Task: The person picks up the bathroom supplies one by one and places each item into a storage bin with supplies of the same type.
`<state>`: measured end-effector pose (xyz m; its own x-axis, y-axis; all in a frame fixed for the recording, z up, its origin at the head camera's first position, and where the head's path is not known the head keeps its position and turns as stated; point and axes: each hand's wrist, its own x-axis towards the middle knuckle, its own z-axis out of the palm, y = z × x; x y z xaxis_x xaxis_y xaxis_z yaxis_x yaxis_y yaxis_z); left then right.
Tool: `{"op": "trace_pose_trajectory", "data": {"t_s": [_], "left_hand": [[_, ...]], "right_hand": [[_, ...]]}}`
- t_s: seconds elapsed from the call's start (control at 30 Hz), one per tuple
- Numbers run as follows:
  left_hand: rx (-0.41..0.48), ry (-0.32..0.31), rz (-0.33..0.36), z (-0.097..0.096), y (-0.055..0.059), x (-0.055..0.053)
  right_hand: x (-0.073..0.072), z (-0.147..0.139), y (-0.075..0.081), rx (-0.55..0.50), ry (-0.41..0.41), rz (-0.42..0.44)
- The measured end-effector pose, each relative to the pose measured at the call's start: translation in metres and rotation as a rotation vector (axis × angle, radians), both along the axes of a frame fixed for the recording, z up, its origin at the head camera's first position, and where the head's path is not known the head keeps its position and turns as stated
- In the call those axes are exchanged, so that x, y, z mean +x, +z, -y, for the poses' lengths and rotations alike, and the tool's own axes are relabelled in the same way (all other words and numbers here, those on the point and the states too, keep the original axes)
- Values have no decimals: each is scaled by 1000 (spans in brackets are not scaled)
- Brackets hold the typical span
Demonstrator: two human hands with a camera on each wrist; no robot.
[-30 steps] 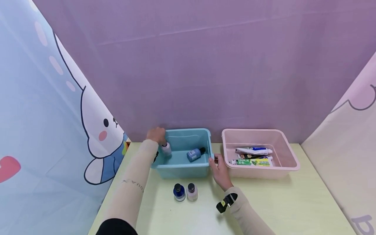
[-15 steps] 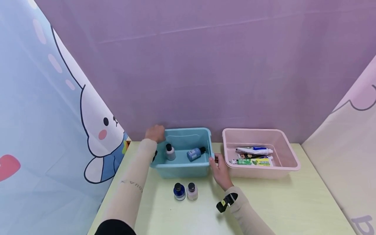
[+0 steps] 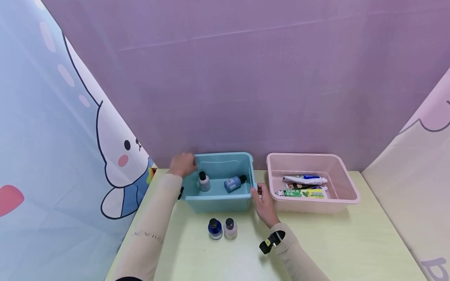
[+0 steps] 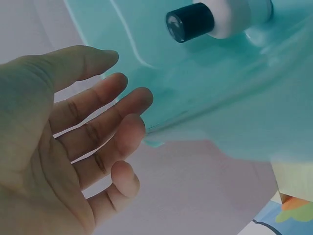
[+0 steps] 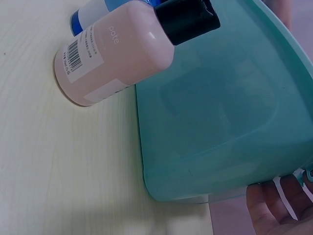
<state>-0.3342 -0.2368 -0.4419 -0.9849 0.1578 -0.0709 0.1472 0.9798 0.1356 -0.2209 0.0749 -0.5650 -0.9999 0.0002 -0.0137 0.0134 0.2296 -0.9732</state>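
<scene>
A turquoise plastic bin [image 3: 218, 198] sits at the back of the table. Inside, at its left end, a pale bottle with a black cap [image 3: 204, 185] stands upright. A blue bottle [image 3: 232, 184] lies on its side at the bin's right. My left hand [image 3: 183, 164] hovers by the left rim, holding nothing; in the left wrist view its fingers are loosely bent, apart from the bottle. My right hand [image 3: 265, 207] grips the bin's right rim, thumb on top; the right wrist view shows its fingers [image 5: 274, 200] at the edge, partly cut off.
In front of the bin stand a dark blue bottle [image 3: 215, 231] and a pale pink bottle [image 3: 231, 232], side by side. To the right is a pink bin [image 3: 313, 205] with several toothpaste tubes [image 3: 305, 180]. A purple cloth [image 3: 246, 78] hangs behind.
My left hand has let go of the pale bottle, which now stands in the turquoise bin, and has drawn back up and to the left. The right hand keeps its grip.
</scene>
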Motion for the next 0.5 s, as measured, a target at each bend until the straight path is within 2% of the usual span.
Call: {"op": "trace_pose_trajectory", "data": {"t_s": [0.27,0.4,0.5], "left_hand": [[116,23,-69,-6,5,31],[205,39,-106,-12,4,49],[266,44,-158,-16,2,61]], "right_hand": [[1,-1,1,6,-6,-44],[2,-3,1,2,-5,-47],[2,-5,0,5,-5,-36]]}}
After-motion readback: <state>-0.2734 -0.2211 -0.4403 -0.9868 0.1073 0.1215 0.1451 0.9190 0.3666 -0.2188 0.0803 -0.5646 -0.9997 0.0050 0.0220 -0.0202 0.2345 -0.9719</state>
